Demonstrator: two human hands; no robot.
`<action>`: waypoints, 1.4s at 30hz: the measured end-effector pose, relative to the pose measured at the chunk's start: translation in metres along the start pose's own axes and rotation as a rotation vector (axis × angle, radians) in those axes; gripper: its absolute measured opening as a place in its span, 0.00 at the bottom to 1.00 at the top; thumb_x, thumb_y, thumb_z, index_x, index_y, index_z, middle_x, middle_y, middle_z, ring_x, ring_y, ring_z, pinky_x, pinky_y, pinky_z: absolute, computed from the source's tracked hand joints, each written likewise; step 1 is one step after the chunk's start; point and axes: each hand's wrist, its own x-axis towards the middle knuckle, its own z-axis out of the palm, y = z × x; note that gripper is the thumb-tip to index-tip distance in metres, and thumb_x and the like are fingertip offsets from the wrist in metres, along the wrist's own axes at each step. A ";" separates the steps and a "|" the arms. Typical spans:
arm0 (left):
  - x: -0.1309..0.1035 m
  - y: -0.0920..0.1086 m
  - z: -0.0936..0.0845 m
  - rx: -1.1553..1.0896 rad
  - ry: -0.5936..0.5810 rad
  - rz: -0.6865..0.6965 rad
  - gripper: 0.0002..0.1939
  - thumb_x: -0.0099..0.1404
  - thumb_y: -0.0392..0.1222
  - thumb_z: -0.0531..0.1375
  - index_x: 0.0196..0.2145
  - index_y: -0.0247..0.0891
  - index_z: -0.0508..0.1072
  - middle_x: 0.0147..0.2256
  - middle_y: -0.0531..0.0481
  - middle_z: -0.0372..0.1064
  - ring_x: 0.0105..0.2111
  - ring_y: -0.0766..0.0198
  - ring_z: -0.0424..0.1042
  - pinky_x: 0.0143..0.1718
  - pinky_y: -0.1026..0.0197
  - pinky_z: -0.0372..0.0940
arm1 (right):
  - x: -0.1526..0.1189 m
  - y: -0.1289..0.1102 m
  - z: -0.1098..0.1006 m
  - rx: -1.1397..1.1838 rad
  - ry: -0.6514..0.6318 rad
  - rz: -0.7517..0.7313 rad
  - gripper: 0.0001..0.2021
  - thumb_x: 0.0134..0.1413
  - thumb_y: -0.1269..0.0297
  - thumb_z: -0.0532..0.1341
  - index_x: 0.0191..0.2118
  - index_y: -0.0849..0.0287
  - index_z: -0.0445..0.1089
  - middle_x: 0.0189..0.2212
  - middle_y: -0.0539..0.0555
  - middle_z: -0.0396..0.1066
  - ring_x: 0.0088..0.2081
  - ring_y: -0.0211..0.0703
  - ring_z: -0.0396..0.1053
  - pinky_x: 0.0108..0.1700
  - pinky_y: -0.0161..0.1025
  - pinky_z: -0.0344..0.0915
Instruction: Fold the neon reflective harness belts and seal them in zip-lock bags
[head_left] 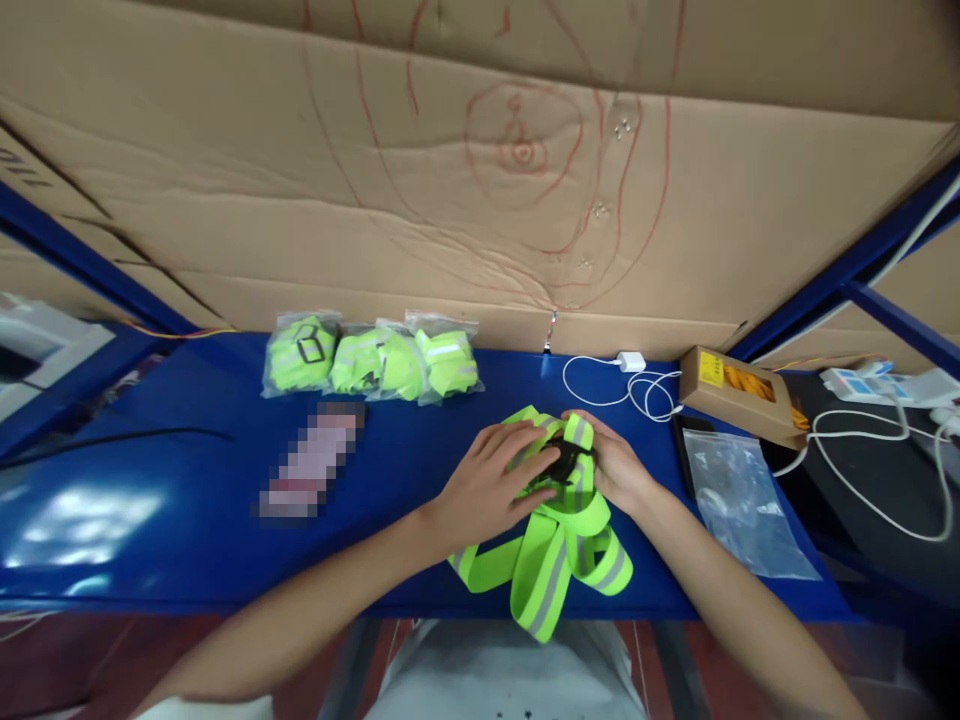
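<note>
A bright yellow-green reflective strap (551, 580) with a grey stripe lies in a loose bundle between my hands, its loops spilling down over the table's front edge. Black buckle parts (562, 462) show in the middle of the bundle. My left hand (487, 485) curls over the bundle's left side, with thumb and index finger apart near the black parts. From the right, my right hand (619, 468) holds the strap's upper end; most of its fingers are behind the bundle.
Bagged yellow-green bundles (405, 362) stand along the back of the blue table (187, 470). A blurred-out flat item (311, 465) lies left. On the right are a white charger cable (645, 390), a cardboard box (742, 395), a dark phone-like object (686, 450) and a clear plastic bag (746, 505).
</note>
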 end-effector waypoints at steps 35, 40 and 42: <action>-0.001 -0.028 0.009 -0.222 -0.401 -0.220 0.15 0.55 0.43 0.72 0.39 0.41 0.75 0.56 0.44 0.65 0.55 0.49 0.67 0.58 0.47 0.64 | -0.031 -0.020 0.010 -1.479 -0.366 -0.720 0.26 0.62 0.52 0.67 0.60 0.60 0.66 0.53 0.63 0.74 0.54 0.58 0.71 0.60 0.56 0.63; 0.000 -0.023 -0.001 -0.077 -0.424 -0.171 0.19 0.60 0.45 0.69 0.48 0.42 0.73 0.56 0.44 0.68 0.53 0.50 0.71 0.55 0.49 0.67 | -0.031 -0.030 -0.003 -1.461 -0.344 -0.751 0.27 0.61 0.54 0.67 0.61 0.60 0.68 0.50 0.62 0.76 0.52 0.57 0.73 0.60 0.55 0.66; -0.001 -0.025 -0.002 -0.011 -0.421 -0.191 0.19 0.60 0.42 0.68 0.49 0.39 0.73 0.54 0.43 0.71 0.50 0.50 0.73 0.52 0.49 0.68 | -0.029 -0.034 -0.014 -1.399 -0.291 -0.726 0.23 0.62 0.57 0.64 0.60 0.60 0.68 0.49 0.61 0.76 0.50 0.56 0.73 0.59 0.55 0.67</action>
